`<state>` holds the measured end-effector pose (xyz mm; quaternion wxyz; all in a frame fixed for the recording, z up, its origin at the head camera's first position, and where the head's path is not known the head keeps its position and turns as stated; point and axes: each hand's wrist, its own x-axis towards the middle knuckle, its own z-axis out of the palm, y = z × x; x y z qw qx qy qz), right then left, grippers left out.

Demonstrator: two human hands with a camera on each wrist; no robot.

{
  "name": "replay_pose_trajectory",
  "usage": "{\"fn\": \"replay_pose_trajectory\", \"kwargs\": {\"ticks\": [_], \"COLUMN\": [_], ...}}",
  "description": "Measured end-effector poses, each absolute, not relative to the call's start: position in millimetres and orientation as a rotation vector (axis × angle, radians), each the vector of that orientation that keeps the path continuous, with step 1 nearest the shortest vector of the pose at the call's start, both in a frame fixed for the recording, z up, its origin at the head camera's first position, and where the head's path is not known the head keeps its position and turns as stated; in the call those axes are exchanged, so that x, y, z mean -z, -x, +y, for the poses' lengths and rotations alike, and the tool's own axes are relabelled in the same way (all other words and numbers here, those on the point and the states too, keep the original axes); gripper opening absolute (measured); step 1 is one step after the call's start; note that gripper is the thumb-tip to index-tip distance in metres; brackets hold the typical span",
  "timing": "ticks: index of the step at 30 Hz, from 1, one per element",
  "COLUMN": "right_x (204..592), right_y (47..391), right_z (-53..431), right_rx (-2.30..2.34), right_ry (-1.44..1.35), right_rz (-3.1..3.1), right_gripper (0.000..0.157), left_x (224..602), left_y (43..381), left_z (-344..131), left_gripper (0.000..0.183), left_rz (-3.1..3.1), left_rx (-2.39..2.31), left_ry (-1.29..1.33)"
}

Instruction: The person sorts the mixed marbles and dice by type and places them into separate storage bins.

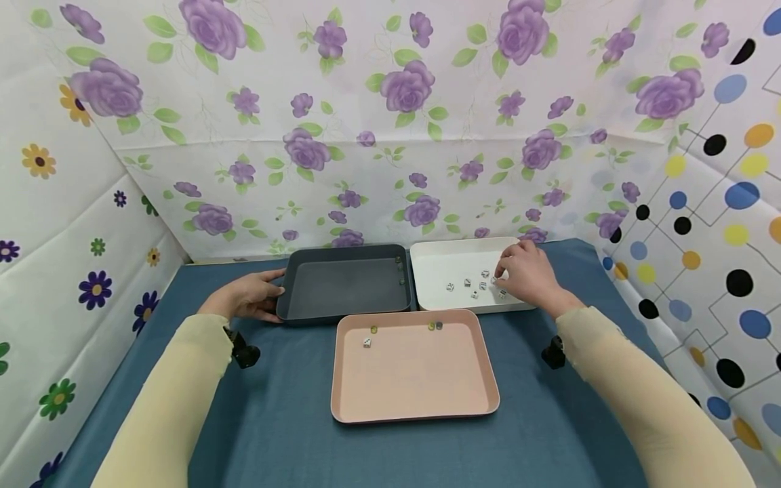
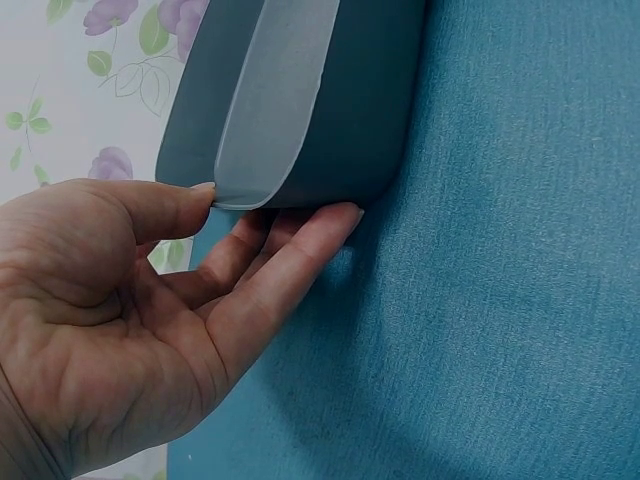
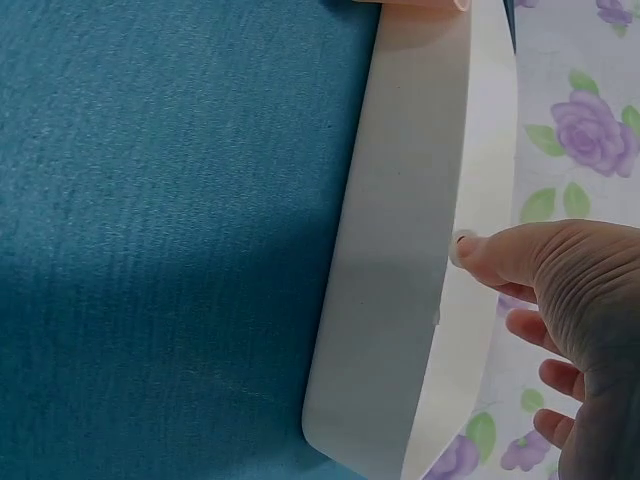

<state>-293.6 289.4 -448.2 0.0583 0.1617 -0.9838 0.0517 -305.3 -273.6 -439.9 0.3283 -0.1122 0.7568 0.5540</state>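
Observation:
My left hand (image 1: 253,296) holds the left side of the dark grey tray (image 1: 348,315); in the left wrist view its thumb is at the rim and the fingertips lie against the outer wall. Over the right part of the white tray (image 1: 439,254), my right hand (image 1: 529,272) reaches down with thumb and fingers together, pinching a small white die (image 1: 493,280). Several other white dice (image 1: 467,282) lie loose in that tray around the fingertips. In the right wrist view, the tray's wall hides the dice.
In front, a pink tray (image 1: 415,379) holds one white die (image 1: 367,343), a yellowish piece (image 1: 374,329) at the back left, and a yellowish and a grey piece (image 1: 439,326) at the back right. Small dark pieces (image 1: 401,270) lie along the grey tray's right side. Patterned cloth walls surround the blue tabletop (image 1: 274,420).

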Motion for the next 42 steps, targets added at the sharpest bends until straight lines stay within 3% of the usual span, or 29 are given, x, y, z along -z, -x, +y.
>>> {"fn": "replay_pose_trajectory", "kwargs": {"ticks": [25,42], "right_x": [443,415], "right_y": [290,278], "right_z": [285,245], "right_rx": [-0.218,-0.327], "right_ry": [-0.482,-0.645], "right_rz": [-2.946,-2.83], "right_gripper": [0.016,0.024], "left_x": [441,440], "left_y": [306,306], "left_z": [-275,-274], "left_gripper": [0.069,0.068], "left_rz": [1.966,1.962], "left_rx": [-1.463,-1.458], "left_ry": [0.29,0.295]}}
